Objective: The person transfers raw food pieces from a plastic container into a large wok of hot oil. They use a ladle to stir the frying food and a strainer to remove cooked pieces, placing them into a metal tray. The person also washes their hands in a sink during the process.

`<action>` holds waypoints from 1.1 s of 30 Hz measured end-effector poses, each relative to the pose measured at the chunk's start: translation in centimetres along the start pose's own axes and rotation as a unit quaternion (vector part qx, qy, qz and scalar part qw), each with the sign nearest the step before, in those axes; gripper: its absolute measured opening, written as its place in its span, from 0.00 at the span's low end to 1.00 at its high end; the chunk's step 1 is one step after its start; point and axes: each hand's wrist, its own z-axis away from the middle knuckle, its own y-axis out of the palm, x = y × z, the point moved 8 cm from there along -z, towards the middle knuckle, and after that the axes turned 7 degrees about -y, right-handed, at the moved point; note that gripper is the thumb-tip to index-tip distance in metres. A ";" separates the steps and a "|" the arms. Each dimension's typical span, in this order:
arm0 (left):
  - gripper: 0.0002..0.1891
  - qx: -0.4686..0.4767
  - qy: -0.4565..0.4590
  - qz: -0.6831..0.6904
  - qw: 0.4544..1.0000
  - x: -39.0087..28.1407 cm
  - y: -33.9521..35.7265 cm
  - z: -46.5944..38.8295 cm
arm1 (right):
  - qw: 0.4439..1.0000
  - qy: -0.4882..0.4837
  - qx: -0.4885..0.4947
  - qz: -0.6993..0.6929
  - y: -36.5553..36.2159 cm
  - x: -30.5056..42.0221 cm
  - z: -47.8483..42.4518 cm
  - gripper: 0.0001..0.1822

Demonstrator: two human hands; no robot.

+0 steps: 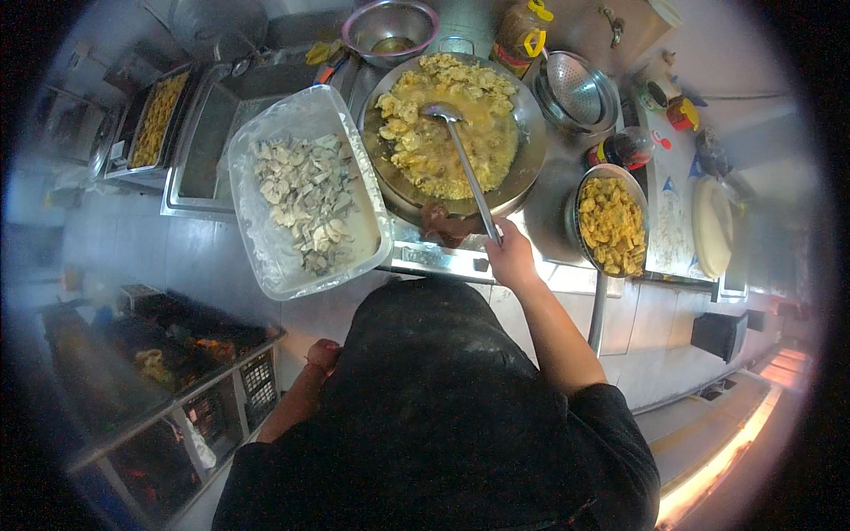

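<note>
A metal ladle point(469, 166) is held by its handle's end in my right hand point(510, 253). Its bowl rests among battered pieces frying in foaming oil point(485, 143), inside a large wok point(531, 143). My left hand point(324, 355) hangs low beside my body, away from the cookware; its fingers are partly hidden, so its grip is unclear. Left of the wok, a translucent plastic tub point(247, 229) holds pale, coated raw pieces point(305, 192). To the right, fried golden pieces point(611, 222) fill a long-handled strainer point(599, 299). A brown cloth point(451, 226) lies at the wok's near edge.
A metal sink point(206, 146) and a tray of golden pieces point(159, 119) are at left. Behind the wok stand a steel bowl point(390, 30) and an oil jug point(521, 36). Perforated colander point(574, 89), red-capped bottle point(624, 147) and pale oval lid point(712, 226) are at right.
</note>
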 end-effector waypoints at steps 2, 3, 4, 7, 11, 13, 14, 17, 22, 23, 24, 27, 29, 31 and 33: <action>0.12 0.035 -0.041 0.061 0.997 0.5 0.4 0.1 | 0.995 0.033 -0.007 -0.092 2.3 -2.9 -0.7 0.26; 0.12 0.036 -0.027 0.022 0.999 -0.1 0.2 0.0 | 0.990 0.047 -0.010 -0.135 2.3 -2.5 -1.2 0.25; 0.12 0.037 -0.012 -0.018 0.999 -0.6 0.1 -0.1 | 0.982 0.062 -0.002 -0.181 2.0 -2.1 -1.3 0.25; 0.12 0.043 -0.023 -0.045 0.998 1.3 3.1 -0.4 | 0.962 0.116 0.030 -0.247 -1.2 2.0 -0.4 0.25; 0.11 0.040 -0.041 -0.050 0.997 1.4 4.4 -1.4 | 0.976 0.094 0.037 -0.193 -5.6 3.6 1.0 0.26; 0.10 0.047 -0.005 -0.094 0.994 1.0 4.9 -1.6 | 0.998 -0.005 0.007 -0.069 -7.7 2.8 0.7 0.26; 0.10 0.050 0.010 -0.114 0.992 0.9 5.3 -1.5 | 0.999 -0.048 -0.015 -0.021 -8.5 2.7 0.1 0.26; 0.09 0.029 0.011 -0.087 0.996 1.2 5.4 -1.2 | 0.999 -0.006 -0.017 0.027 -10.2 4.4 -2.0 0.27; 0.10 0.033 0.029 -0.072 0.996 1.6 5.4 -1.6 | 0.998 -0.023 -0.027 0.055 -10.8 5.6 -6.3 0.25; 0.10 0.048 0.040 -0.077 0.995 1.5 5.5 -1.9 | 0.997 -0.028 -0.035 0.056 -10.6 5.0 -6.7 0.25; 0.11 0.088 -0.038 0.000 0.995 2.5 5.8 -2.1 | 0.996 -0.047 -0.040 0.062 -10.1 4.5 -7.3 0.25; 0.11 0.107 -0.124 0.096 0.982 3.2 5.9 -1.8 | 0.993 -0.065 -0.042 0.093 -8.9 2.7 -7.9 0.24; 0.11 -0.015 -0.004 -0.025 1.000 2.0 5.1 -0.6 | 0.992 -0.033 -0.020 0.121 -7.7 1.3 -7.4 0.24; 0.11 0.104 -0.073 -0.002 0.992 2.0 5.5 -1.0 | 0.997 -0.023 -0.009 0.078 -6.9 0.3 -6.2 0.24; 0.11 0.068 -0.026 0.088 0.993 1.2 4.4 -0.5 | 0.998 -0.007 0.006 0.060 -6.4 -0.4 -5.0 0.24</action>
